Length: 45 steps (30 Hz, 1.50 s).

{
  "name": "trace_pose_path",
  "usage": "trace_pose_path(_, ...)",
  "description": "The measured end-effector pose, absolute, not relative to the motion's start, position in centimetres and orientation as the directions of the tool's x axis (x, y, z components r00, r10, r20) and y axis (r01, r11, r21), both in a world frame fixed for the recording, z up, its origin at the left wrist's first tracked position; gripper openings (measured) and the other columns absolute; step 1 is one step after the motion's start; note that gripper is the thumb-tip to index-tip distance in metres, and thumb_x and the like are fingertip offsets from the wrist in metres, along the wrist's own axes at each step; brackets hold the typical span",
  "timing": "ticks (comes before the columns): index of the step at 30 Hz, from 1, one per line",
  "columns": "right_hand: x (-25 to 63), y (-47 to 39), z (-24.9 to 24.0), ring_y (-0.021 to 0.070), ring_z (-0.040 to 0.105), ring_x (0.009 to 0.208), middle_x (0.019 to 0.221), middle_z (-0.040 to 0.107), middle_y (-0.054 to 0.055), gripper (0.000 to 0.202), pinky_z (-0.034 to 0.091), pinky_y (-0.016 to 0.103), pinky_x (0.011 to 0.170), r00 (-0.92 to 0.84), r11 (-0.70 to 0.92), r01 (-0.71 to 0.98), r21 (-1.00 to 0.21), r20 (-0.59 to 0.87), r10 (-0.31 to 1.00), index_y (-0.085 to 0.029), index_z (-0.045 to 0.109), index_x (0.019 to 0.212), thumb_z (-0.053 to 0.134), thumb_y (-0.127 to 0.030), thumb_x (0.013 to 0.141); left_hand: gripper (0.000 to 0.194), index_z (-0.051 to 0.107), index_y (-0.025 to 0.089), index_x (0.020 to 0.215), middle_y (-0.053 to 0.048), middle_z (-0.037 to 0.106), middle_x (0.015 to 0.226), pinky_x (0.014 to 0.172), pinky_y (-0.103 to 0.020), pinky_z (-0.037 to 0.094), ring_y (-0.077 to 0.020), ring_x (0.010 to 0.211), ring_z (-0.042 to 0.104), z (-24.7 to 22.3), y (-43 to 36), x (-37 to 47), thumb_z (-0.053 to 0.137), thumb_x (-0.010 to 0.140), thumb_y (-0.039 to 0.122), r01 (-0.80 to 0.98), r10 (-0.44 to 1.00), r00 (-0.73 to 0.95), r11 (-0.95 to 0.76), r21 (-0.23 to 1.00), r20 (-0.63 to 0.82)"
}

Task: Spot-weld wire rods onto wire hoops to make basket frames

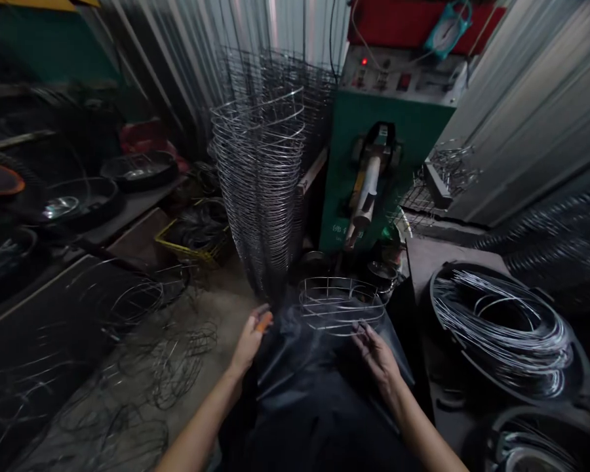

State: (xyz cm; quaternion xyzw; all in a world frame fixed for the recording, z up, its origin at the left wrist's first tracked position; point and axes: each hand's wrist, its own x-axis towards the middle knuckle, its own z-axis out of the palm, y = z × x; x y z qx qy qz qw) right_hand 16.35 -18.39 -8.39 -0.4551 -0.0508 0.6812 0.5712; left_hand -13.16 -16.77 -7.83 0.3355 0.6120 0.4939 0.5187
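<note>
A shallow oval wire basket (341, 303) of thin bare metal rests over the dark apron (319, 373) on my lap. My right hand (377, 359) is at its near right edge, with the fingertips closed on the wire. To the left of the basket and apart from it is my left hand (252, 337). Its fingers are loosely bent and apart, with an orange covering on one finger, and no wire shows in it. Just beyond rises a tall stack of wire rings (260, 177).
A green machine (339, 164) with a thick metal arm (366, 190) stands ahead. On the right bench, a black basin (435, 314) holds bent wires. Loose wire frames (174, 373) litter the floor at left, near a yellow crate (177, 248). More pans (113, 190) stand on the left bench.
</note>
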Motion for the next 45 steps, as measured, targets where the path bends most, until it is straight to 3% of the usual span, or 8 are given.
trace_pose_path(5, 12.1, -17.6, -7.9, 0.0141, 0.064, 0.087, 0.083, 0.068, 0.005, 0.011, 0.051, 0.029, 0.085, 0.032, -0.301, -0.855, -0.423, -0.621, 0.783, -0.014, 0.061, 0.077, 0.056, -0.005, 0.076, 0.058, 0.057, 0.019, 0.109, -0.009, 0.063, 0.103, 0.089, -0.035, 0.042, -0.0225, 0.099, 0.057, -7.7, -17.1, -8.0, 0.073, 0.058, 0.041, 0.013, 0.936, 0.167, 0.313, 0.95, -0.31)
trace_pose_path(11, 7.8, -18.9, -6.4, 0.0158, 0.063, 0.086, 0.081, 0.067, 0.006, 0.007, 0.049, 0.03, 0.086, -0.174, -0.387, -0.862, -0.327, -0.526, 0.832, -0.012, 0.061, 0.08, 0.063, -0.016, 0.074, 0.064, 0.038, 0.024, 0.124, -0.006, 0.061, 0.106, 0.083, -0.03, 0.044, -0.0165, 0.095, 0.059, -4.1, -15.5, -2.6, 0.067, 0.068, 0.038, -0.316, 0.943, 0.126, 0.332, 0.889, -0.307)
trace_pose_path(17, 13.8, -21.9, -2.8, 0.018, 0.063, 0.076, 0.083, 0.067, 0.004, 0.038, 0.049, 0.033, 0.075, -0.438, -0.62, -0.275, -0.735, -0.478, 0.761, -0.016, 0.065, 0.096, 0.071, -0.036, 0.064, 0.065, 0.042, 0.022, 0.114, 0.006, 0.055, 0.072, 0.06, -0.023, 0.045, -0.0079, 0.058, 0.053, -2.6, -13.4, -2.3, 0.072, 0.056, 0.027, -0.385, 0.93, 0.087, 0.361, 0.849, -0.356)
trace_pose_path(19, 19.1, -22.0, -1.6, 0.0178, 0.062, 0.071, 0.079, 0.067, 0.004, 0.034, 0.048, 0.032, 0.071, -0.285, -0.517, -0.014, -0.856, -0.492, 0.823, -0.016, 0.067, 0.093, 0.069, -0.033, 0.065, 0.059, 0.045, 0.021, 0.106, 0.006, 0.053, 0.07, 0.056, -0.022, 0.043, -0.0075, 0.057, 0.051, -2.5, -12.9, -2.7, 0.072, 0.054, 0.027, -0.377, 0.937, 0.054, 0.34, 0.861, -0.346)
trace_pose_path(22, 28.9, -21.6, -0.4, 0.019, 0.06, 0.078, 0.089, 0.067, 0.005, 0.034, 0.047, 0.032, 0.073, 0.346, -0.303, 0.216, -0.928, -0.217, 0.913, -0.017, 0.065, 0.097, 0.063, -0.033, 0.068, 0.056, 0.046, 0.022, 0.101, 0.005, 0.055, 0.074, 0.059, -0.021, 0.044, -0.0086, 0.062, 0.054, -2.4, -12.7, -2.7, 0.073, 0.053, 0.03, -0.35, 0.938, 0.033, 0.333, 0.875, -0.344)
trace_pose_path(26, 41.5, -21.9, 0.2, 0.0227, 0.058, 0.094, 0.106, 0.063, 0.014, 0.04, 0.045, 0.033, 0.081, 0.857, -0.428, 0.36, -0.829, 0.112, 0.503, -0.01, 0.059, 0.108, 0.054, -0.029, 0.074, 0.071, 0.042, 0.026, 0.113, 0.003, 0.058, 0.087, 0.068, -0.022, 0.046, -0.0108, 0.075, 0.057, -2.7, -13.3, -1.8, 0.077, 0.052, 0.025, -0.25, 0.949, 0.033, 0.311, 0.917, -0.313)
trace_pose_path(32, 51.1, -19.7, 1.2, 0.0291, 0.054, 0.103, 0.111, 0.058, 0.025, 0.043, 0.041, 0.035, 0.085, 0.944, -0.817, 0.328, -0.474, 0.139, 0.299, -0.001, 0.056, 0.113, 0.053, -0.029, 0.08, 0.09, 0.031, 0.033, 0.128, 0.001, 0.057, 0.097, 0.068, -0.025, 0.05, -0.0137, 0.077, 0.06, -3.4, -14.3, -0.5, 0.078, 0.052, 0.028, -0.141, 0.967, 0.038, 0.256, 0.956, -0.254)
trace_pose_path(45, 54.1, -18.0, 1.7, 0.0313, 0.06, 0.088, 0.087, 0.064, 0.024, 0.028, 0.045, 0.034, 0.069, 0.975, -0.862, 0.214, -0.461, 0.047, 0.217, -0.001, 0.066, 0.093, 0.053, -0.014, 0.072, 0.057, 0.057, 0.024, 0.103, -0.001, 0.062, 0.093, 0.067, -0.024, 0.048, -0.0159, 0.082, 0.059, -3.7, -14.1, 0.3, 0.076, 0.05, 0.032, -0.19, 0.944, -0.088, 0.297, 0.936, -0.318)
